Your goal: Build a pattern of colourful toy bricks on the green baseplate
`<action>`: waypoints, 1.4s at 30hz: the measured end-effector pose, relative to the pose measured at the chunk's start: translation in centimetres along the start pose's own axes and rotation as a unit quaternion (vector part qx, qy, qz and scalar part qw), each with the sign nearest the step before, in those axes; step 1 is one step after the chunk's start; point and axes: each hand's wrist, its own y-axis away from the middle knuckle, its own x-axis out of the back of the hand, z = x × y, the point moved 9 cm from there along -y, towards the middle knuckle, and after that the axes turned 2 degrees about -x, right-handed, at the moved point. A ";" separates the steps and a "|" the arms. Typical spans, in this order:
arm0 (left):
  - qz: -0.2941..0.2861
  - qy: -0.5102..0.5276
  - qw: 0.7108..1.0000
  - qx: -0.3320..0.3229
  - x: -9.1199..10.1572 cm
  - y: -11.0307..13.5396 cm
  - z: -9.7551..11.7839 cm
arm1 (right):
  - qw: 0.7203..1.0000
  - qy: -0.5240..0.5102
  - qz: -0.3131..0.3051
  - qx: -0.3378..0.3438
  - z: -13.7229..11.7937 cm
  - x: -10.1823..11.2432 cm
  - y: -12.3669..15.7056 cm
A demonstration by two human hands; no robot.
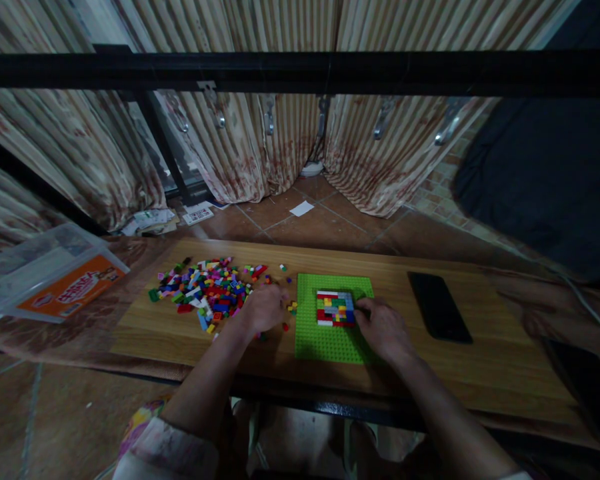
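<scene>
A bright green studded baseplate lies on the wooden board. On it sits a low, roughly square brick build in red, white, yellow, blue and grey. My right hand rests over the plate's right side, its curled thumb and fingers closed at the build's right edge. Left of the plate, my left hand is held low with bent fingers, beside a few small yellow bricks. Whatever its fingertips hold is too small to make out. A large heap of mixed toy bricks spreads to the left of that hand.
A black phone lies right of the baseplate, and another dark flat object is at the lower right. A clear plastic box with an orange label stands at the left. Beyond the wooden board, a black rail crosses before striped curtains.
</scene>
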 end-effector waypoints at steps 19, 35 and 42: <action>-0.016 -0.090 0.996 -0.007 -0.4 0.5 2.4 | 1.000 0.006 -0.003 0.005 0.0 -0.2 -0.1; -0.002 -0.111 0.994 0.021 0.5 0.7 1.2 | 1.000 0.005 0.014 0.023 -0.2 -0.1 0.0; -0.005 -0.081 0.996 -0.040 0.1 0.9 2.6 | 1.000 0.004 0.013 0.020 -0.2 -0.1 0.0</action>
